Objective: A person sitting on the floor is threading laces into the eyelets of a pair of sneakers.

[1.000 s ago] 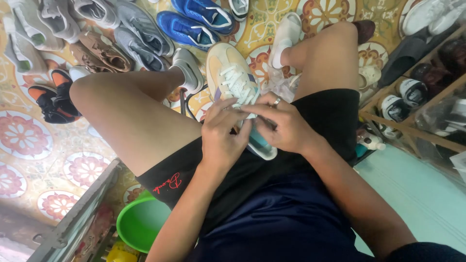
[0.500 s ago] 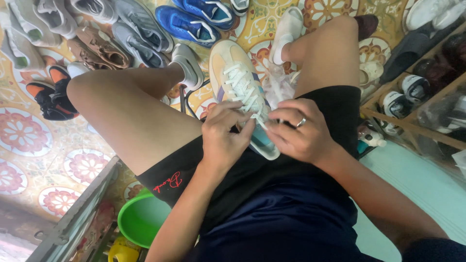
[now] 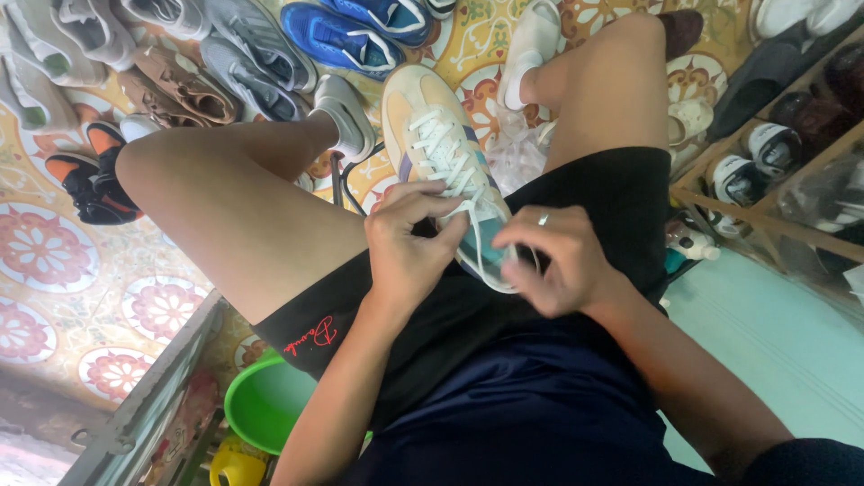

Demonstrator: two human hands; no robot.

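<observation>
A cream sneaker with white laces and a teal heel rests on my lap between my bare knees, toe pointing away. My left hand pinches a white lace near the shoe's top eyelets. My right hand, with a ring on one finger, grips the lace end at the heel side, where a loop of lace hangs below. Both hands cover the shoe's rear half.
Several shoes lie on the patterned tile floor ahead: a blue pair, grey ones, brown ones, an orange-black pair. A wooden shoe rack stands at right. A green basin sits below my left thigh.
The shoe has slid a little down my lap. My right hand has moved rightward and down, drawing the lace out into a loop; my left hand stays on the lace near the eyelets.
</observation>
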